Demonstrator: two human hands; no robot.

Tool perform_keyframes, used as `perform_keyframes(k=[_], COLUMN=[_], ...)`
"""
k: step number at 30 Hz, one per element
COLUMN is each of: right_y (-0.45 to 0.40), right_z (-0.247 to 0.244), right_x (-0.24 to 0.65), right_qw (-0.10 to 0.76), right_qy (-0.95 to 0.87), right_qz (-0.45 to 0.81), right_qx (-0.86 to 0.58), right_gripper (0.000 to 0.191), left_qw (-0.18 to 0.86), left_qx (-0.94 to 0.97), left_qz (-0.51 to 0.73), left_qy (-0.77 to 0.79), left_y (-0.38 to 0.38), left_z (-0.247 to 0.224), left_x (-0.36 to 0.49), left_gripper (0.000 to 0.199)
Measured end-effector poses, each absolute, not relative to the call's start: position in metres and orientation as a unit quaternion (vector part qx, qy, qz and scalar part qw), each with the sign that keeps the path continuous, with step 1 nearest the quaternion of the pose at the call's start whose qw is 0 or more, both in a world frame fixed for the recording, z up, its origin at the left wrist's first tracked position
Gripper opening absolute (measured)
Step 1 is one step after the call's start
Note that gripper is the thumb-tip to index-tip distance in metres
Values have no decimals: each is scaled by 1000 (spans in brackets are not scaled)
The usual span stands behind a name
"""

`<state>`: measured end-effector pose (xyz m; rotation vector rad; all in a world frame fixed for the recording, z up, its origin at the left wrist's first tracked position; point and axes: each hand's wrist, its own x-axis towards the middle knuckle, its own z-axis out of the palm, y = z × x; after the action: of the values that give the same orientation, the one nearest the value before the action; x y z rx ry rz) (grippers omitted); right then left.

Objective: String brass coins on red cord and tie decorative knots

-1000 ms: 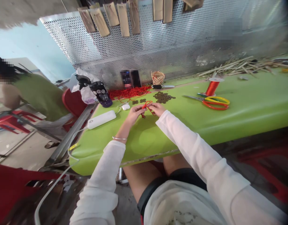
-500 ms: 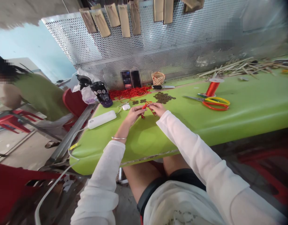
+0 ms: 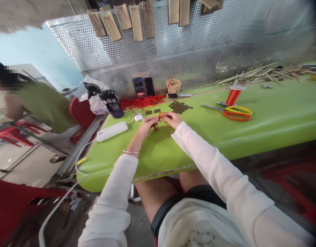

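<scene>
Craft workshop, likely: green worktable (image 3: 206,137), scissors (image 3: 237,112), red thread spool (image 3: 233,96), loose red cord pile (image 3: 142,102), coin heap (image 3: 180,107).

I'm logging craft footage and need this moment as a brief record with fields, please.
Left hand: left hand pinches red cord
Right hand: right hand pinches the same cord
Beyond hands: heap of dark discs; loose red strands; woven basket
Right side: scissors beside red spool
Left side: long white device; dark tumbler
Surface: green tabletop
Cord's knot detail: too small to tell
</scene>
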<state>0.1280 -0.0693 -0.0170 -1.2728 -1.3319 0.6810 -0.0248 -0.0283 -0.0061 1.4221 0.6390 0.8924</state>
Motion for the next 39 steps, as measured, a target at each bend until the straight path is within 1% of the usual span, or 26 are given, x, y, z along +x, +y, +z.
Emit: perform_keyframes(k=[12,19,22,27,32,36,39], right_y=[-75,-83,-86,-86,-83,-82,-81], right_z=[-15,-12,-9,-8,-11,-14,-16], right_x=[128,127,126,123,121,121,120], right_qw=[550,553,554,543,518,507,497], right_qy=[-614,-640,-646,-649,-650,-650,-648], right_qz=[177,145,153,187,217,233,259], right_qx=[-537,-514,-503,-500,-511,-517,-516], right_gripper=[6,7,9,14,8,4,11], left_qw=[629,656,662,652,629,586,535], left_qx=[611,629,626,609,620,646,667], left_qz=[372,317,320,375,394,411,434], left_qy=[303,274,262,252,254,265,284], left_y=[-25,-32,-34,-31,-31,-30,-28], left_z=[-8,-5,-3,-2,-2,-3,-5], left_x=[-23,-24,-24,-26,-26,-25,-25], left_gripper=[28,35,32,32,34,32,30])
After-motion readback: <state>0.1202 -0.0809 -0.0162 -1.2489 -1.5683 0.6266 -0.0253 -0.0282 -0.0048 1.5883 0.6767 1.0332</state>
